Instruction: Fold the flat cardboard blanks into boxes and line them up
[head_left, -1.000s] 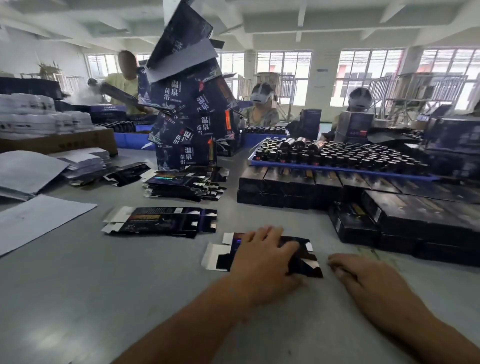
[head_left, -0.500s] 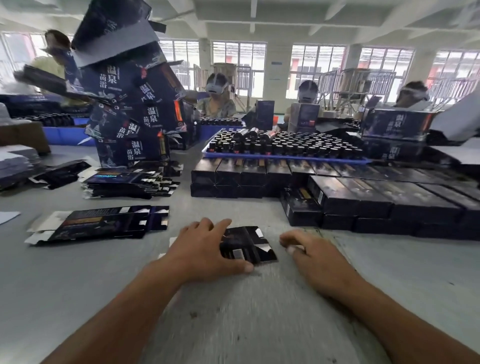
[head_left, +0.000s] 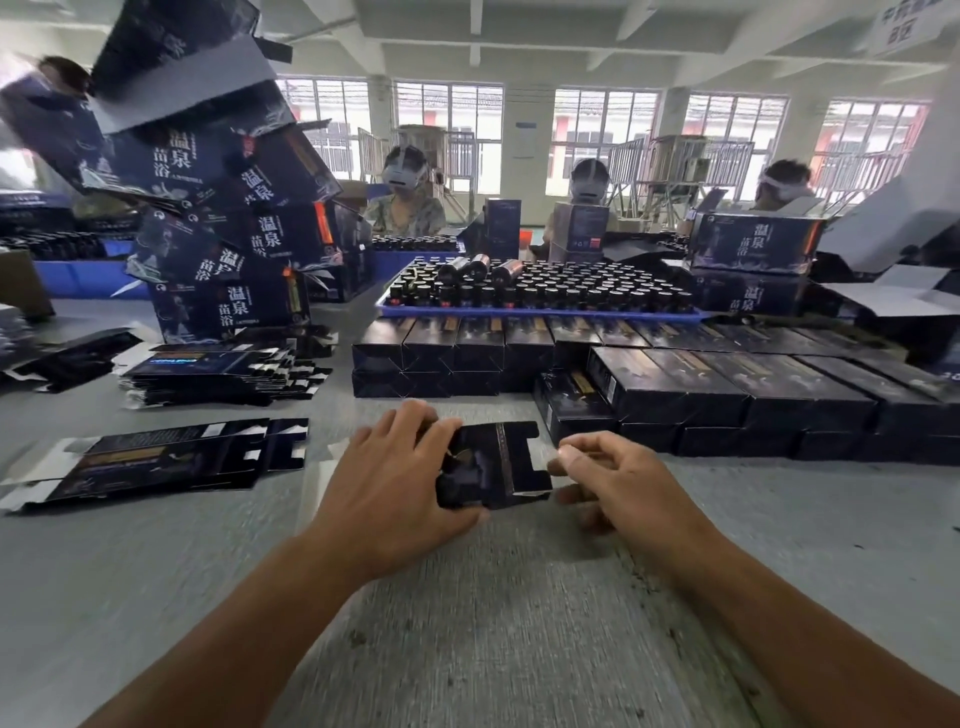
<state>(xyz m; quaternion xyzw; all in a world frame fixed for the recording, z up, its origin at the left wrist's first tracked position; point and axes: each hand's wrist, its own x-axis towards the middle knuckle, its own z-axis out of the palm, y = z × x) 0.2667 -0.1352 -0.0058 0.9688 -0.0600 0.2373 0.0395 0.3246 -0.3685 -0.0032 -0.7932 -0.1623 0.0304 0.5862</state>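
A dark flat cardboard blank (head_left: 493, 465) lies on the grey table in front of me. My left hand (head_left: 395, 483) grips its left end, fingers over the top and thumb under the near edge. My right hand (head_left: 613, 478) pinches the blank's right flap between thumb and forefinger. More flat blanks (head_left: 161, 460) lie spread to the left, and a thicker stack of blanks (head_left: 223, 371) sits behind them. Folded dark boxes (head_left: 701, 395) are lined up in rows at the right, two layers deep.
A blue tray of dark bottles (head_left: 540, 291) rests behind the folded boxes. A leaning pile of large printed cartons (head_left: 223, 234) rises at the back left. Several people sit across the table. Grey table surface (head_left: 493, 623) lies near me.
My left hand has closed on the blank and lifted its end. My right hand has moved in from the table and taken the right flap. The camera view has swung right.
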